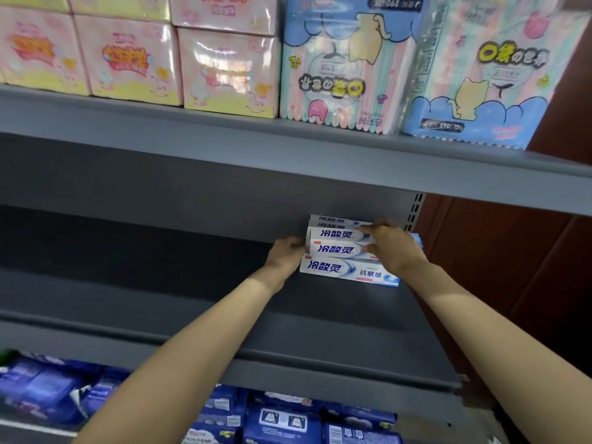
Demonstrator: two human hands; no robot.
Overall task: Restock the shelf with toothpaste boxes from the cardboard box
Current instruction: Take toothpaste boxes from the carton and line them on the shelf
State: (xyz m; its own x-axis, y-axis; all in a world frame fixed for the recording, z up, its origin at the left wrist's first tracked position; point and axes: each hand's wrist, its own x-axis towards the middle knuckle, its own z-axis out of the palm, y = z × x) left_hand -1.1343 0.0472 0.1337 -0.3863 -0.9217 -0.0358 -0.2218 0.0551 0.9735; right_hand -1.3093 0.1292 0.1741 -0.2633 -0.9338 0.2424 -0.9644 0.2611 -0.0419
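Observation:
A stack of white-and-blue toothpaste boxes (339, 249) lies at the back right of the grey middle shelf (224, 309). My left hand (286, 254) presses against the stack's left end, fingers curled against the boxes. My right hand (392, 246) grips the right end of the upper boxes, fingers over their fronts. The bottom box (347, 272) sticks out a little further forward than the ones above. The cardboard box is out of view.
Pink tissue packs (128, 59) and blue pastel tissue packs (352, 68) fill the shelf above. Dark blue packets (282, 418) sit on the shelf below. A brown wall panel (528, 267) borders the shelving on the right. The middle shelf's left part is bare.

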